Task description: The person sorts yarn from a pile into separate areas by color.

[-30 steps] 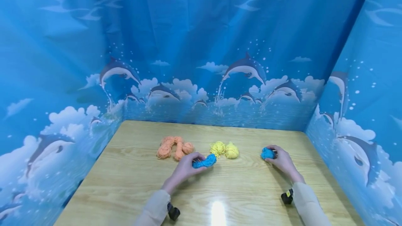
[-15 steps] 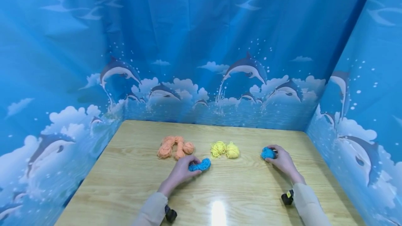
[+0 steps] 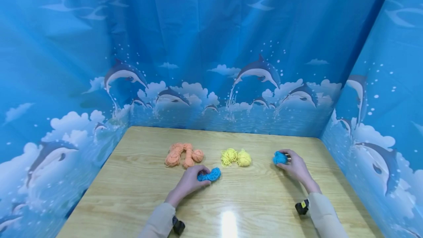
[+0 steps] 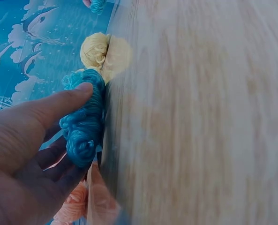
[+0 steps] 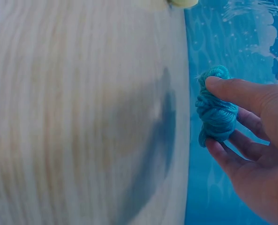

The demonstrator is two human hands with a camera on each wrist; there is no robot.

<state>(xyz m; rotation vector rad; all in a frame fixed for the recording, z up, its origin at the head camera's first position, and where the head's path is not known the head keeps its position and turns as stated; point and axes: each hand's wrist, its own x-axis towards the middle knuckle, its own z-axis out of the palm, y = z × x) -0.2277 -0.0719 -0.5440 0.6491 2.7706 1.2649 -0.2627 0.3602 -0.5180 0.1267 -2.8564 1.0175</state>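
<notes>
My left hand grips an elongated blue yarn skein just in front of the orange yarn. In the left wrist view the thumb lies over this skein, which is at the tabletop. Farther right, my right hand pinches a smaller blue yarn bundle between thumb and fingers. The right wrist view has that bundle held apart from the table, its shadow falling on the wood. Several orange yarn pieces lie left of centre, and two yellow yarn pieces sit between the hands.
The wooden table carries all the yarn. A blue curtain printed with dolphins stands behind the table and along its sides. A black wrist camera is strapped to the left wrist and another camera to the right.
My left hand has drawn the elongated blue skein left and slightly toward me, away from the yellow yarn. The right hand has lifted its blue bundle a little.
</notes>
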